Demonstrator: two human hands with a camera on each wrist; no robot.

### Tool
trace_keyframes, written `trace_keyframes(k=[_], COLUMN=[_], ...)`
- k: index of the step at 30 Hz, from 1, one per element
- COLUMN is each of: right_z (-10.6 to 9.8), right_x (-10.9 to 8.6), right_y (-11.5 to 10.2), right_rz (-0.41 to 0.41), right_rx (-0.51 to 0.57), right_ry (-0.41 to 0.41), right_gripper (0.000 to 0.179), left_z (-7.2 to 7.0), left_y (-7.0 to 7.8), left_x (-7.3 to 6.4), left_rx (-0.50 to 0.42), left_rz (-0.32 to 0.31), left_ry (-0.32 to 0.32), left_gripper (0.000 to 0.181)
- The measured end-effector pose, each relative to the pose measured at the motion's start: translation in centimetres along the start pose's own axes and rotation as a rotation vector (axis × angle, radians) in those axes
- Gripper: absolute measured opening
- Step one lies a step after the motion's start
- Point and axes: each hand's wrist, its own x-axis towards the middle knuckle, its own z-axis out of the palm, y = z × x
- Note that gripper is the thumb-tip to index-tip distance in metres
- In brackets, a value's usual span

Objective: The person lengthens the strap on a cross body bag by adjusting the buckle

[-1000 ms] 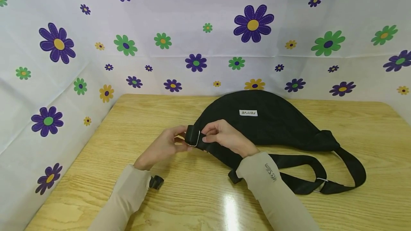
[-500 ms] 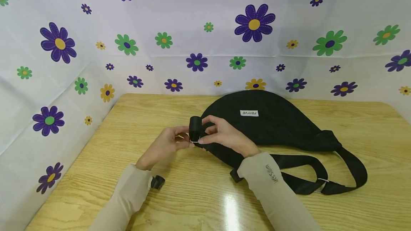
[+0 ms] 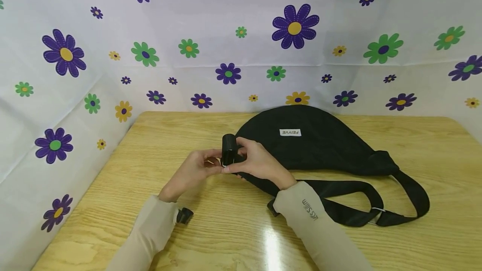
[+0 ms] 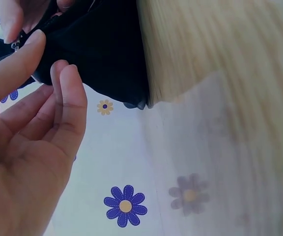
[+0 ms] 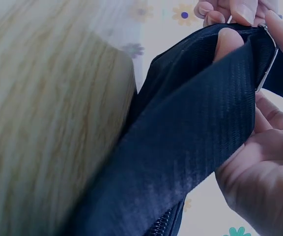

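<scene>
A black sling bag (image 3: 301, 154) with a white label lies on the table, its left end raised between both hands. My left hand (image 3: 193, 172) pinches the bag's end by the metal buckle (image 5: 269, 66). From the other side my right hand (image 3: 261, 162) pinches the same spot, thumb over the buckle and fingers behind the webbing. Between them a folded loop of black strap (image 3: 229, 147) stands upright. A broad length of webbing (image 5: 181, 132) runs from the buckle across the right wrist view. In the left wrist view dark fabric (image 4: 102, 49) hides part of the buckle.
To the right the strap's other part (image 3: 414, 195) curves over the wooden table (image 3: 211, 237), with a metal slider (image 3: 376, 214) on it. Black wrist-worn devices (image 3: 184, 216) show at the sleeves. A flower-print cloth (image 3: 169, 20) hangs behind and at the left.
The strap loop at the buckle has tipped from slanting to upright. My right thumb has slid left onto the buckle, close to the left fingertips. The bag's body stays put.
</scene>
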Motion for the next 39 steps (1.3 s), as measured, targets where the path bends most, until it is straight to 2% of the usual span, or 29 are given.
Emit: trace_keyframes(k=[7, 13, 24, 32, 39], right_z=[0.3, -0.1, -0.8, -2.1, -3.7], right_x=[-0.2, -0.3, -0.7, -1.5, -2.9], right_y=[0.2, 0.3, 0.1, 0.1, 0.0], right_rz=[-0.047, -0.084, -0.056, -0.025, 0.000], right_rx=[-0.081, -0.191, -0.205, -0.237, -0.292], right_ry=[0.022, 0.059, 0.037, 0.056, 0.052], right_gripper=[0.048, 0.048, 0.042, 0.037, 0.041], left_z=[0.3, 0.5, 0.5, -0.2, -0.5], left_y=[0.2, 0.2, 0.4, -0.4, -0.6], left_x=[-0.1, -0.1, 0.0, -0.2, -0.4], left_rx=[0.002, -0.003, 0.032, 0.016, 0.021], left_rz=[-0.005, -0.012, -0.032, -0.066, -0.067], left_ry=[-0.014, -0.021, -0.030, 0.021, 0.031], left_gripper=[0.033, 0.035, 0.038, 0.033, 0.035])
